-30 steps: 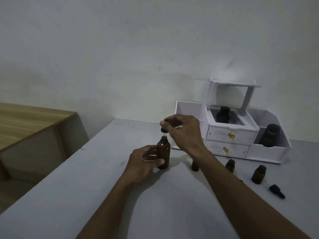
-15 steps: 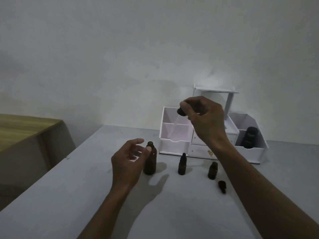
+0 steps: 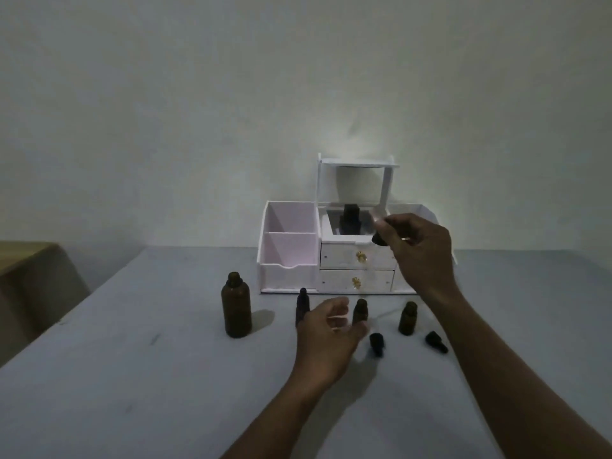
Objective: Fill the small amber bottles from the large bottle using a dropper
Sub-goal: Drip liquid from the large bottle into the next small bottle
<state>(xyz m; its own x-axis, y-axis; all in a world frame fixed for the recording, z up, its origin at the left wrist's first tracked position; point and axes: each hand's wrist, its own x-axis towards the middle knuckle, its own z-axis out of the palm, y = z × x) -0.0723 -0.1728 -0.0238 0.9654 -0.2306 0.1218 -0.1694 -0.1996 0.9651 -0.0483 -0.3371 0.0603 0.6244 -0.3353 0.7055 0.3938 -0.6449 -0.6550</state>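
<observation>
The large amber bottle point(image 3: 236, 306) stands uncapped on the grey table, left of centre. My right hand point(image 3: 419, 251) pinches the dropper point(image 3: 379, 239) by its black bulb, its thin glass tube hanging down above an open small amber bottle point(image 3: 360, 311). My left hand point(image 3: 328, 336) is beside that small bottle, fingers spread and relaxed around it, thumb just touching its base. Behind the hand stands a capped small bottle point(image 3: 302, 304). Another open small bottle point(image 3: 407, 319) stands to the right. Two black caps point(image 3: 377, 343) point(image 3: 436, 341) lie on the table.
A white desk organiser point(image 3: 291, 260) with two drawers stands at the back against the wall, holding a dark bottle point(image 3: 351, 218) in its middle compartment. A wooden cabinet point(image 3: 29, 276) is off the table's left edge.
My left hand let go of the large bottle and moved right to the small open bottle. My right hand carried the dropper right, from the large bottle to above the small one.
</observation>
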